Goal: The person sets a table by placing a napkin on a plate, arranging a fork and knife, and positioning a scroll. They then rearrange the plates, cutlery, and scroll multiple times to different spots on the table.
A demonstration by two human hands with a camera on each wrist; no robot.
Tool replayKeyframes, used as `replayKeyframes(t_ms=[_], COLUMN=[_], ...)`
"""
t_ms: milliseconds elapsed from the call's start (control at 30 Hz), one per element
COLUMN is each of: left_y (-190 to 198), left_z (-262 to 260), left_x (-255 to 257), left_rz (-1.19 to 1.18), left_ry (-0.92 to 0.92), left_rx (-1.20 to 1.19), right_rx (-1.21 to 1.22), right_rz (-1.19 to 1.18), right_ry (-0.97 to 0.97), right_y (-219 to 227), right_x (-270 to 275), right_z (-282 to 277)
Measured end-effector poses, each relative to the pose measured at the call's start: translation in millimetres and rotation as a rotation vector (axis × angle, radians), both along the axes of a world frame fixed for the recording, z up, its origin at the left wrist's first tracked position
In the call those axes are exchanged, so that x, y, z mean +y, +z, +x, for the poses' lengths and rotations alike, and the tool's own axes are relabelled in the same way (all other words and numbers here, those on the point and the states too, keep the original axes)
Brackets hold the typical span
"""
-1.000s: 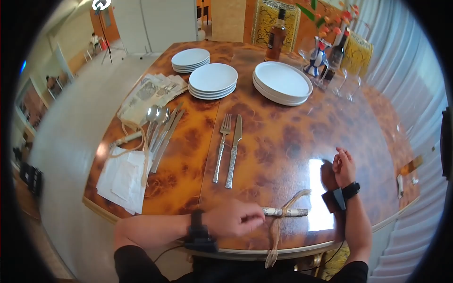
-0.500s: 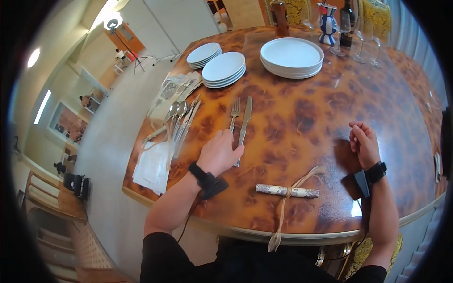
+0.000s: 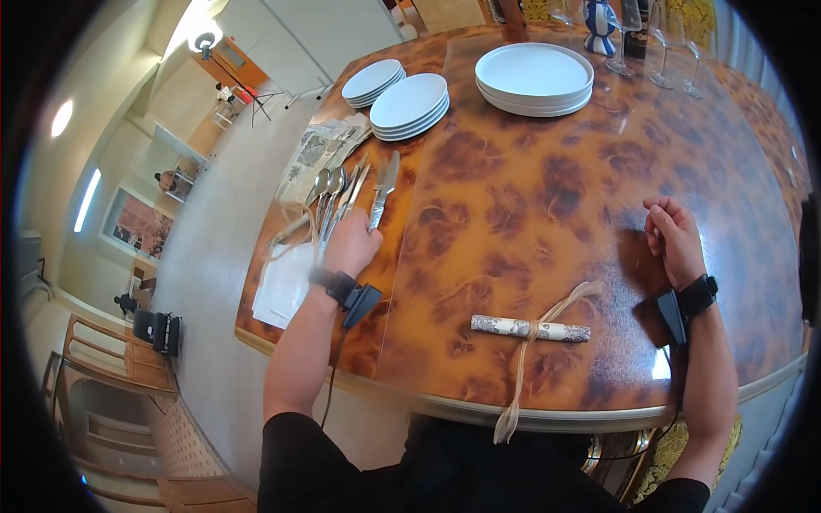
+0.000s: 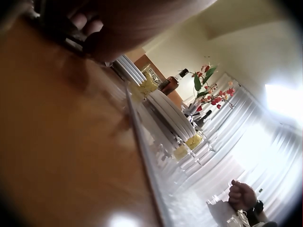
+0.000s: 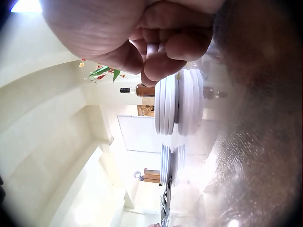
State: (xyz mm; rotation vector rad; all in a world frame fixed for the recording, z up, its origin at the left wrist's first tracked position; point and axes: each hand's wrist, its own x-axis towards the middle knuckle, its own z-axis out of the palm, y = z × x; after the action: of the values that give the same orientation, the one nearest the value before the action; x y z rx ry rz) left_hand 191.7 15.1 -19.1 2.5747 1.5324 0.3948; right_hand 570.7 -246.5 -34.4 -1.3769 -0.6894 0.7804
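At the left of the table, my left hand (image 3: 351, 244) grips a knife (image 3: 390, 178) by its handle, blade pointing away from me. Whether the fork is in that hand too, I cannot tell. Spoons (image 3: 335, 181) and more knives lie just beyond and left of the fingers. In the left wrist view the curled fingers (image 4: 85, 22) are partly dark. My right hand (image 3: 676, 239) stays at the right side, holding nothing, its fingers loosely curled. Between the hands lies a rolled patterned napkin (image 3: 560, 331) tied with a raffia strip (image 3: 523, 372).
Stacked white plates (image 3: 534, 70) stand at the back, with two smaller stacks (image 3: 410, 101) to their left. Wine glasses (image 3: 623, 38) and bottles are at the far right. Patterned napkins (image 3: 316, 158) and white napkins (image 3: 278, 299) lie along the left side.
My left hand has gone from near the rolled napkin to the fork and knife, then left with the knife. The fork and knife are gone from mid-table. The head view has shifted.
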Motion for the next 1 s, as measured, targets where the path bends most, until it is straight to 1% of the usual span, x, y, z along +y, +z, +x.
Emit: replayKeyframes(t_ms=[100, 233, 300, 367, 467, 533, 567, 600, 633, 700, 767, 833, 867, 967, 1000], left_y=[0, 2, 4, 8, 14, 24, 38, 37, 29, 32, 22, 8, 4, 3, 6], left_z=[-15, -22, -21, -17, -5, 14, 27, 33, 38, 47, 47, 48, 49, 41, 35], left_x=[13, 25, 26, 20, -6, -37, -62, -83, -98, -129, -142, -143, -143, -138, -134], left_rz=[0.023, 0.091, 0.086, 0.049, 0.245, 0.114, -0.061, -0.091, -0.057, -0.125, -0.085, 0.004, 0.018, -0.045, -0.067], left_ry=[0.070, 0.060, 0.072, 0.136, -0.020, -0.233, -0.316, -0.470, -0.657, -0.871, -0.964, -0.973, -0.965, -0.942, -0.887], left_rx=[-0.020, 0.055, 0.062, 0.065, -0.030, -0.230, -0.183, -0.255, -0.259, -0.140, -0.146, -0.121, -0.129, -0.136, -0.142], right_rx=[0.002, 0.010, 0.006, -0.009, -0.019, -0.028, -0.037, -0.047, -0.027, -0.019, -0.009, -0.022, -0.017, -0.014, -0.019], right_rz=[0.004, 0.015, 0.018, 0.017, 0.022, 0.017, 0.011, 0.008, 0.010, 0.023, 0.022, 0.017, 0.025, 0.053, 0.061], right_ry=[0.012, 0.017, 0.021, 0.026, 0.025, 0.011, 0.002, 0.002, 0.004, 0.026, 0.011, 0.002, 0.018, 0.046, 0.048], right_y=[-1, -4, -5, -5, -6, -8, -10, -12, -15, -18, -21, -22, -24, -30, -32], right_x=[0, -1, 0, 1, -1, 1, 0, 1, 2, 2, 0, 0, -1, -2, -2], right_z=[1, 2, 3, 3, 5, 5, 6, 7, 10, 15, 18, 20, 23, 31, 33])
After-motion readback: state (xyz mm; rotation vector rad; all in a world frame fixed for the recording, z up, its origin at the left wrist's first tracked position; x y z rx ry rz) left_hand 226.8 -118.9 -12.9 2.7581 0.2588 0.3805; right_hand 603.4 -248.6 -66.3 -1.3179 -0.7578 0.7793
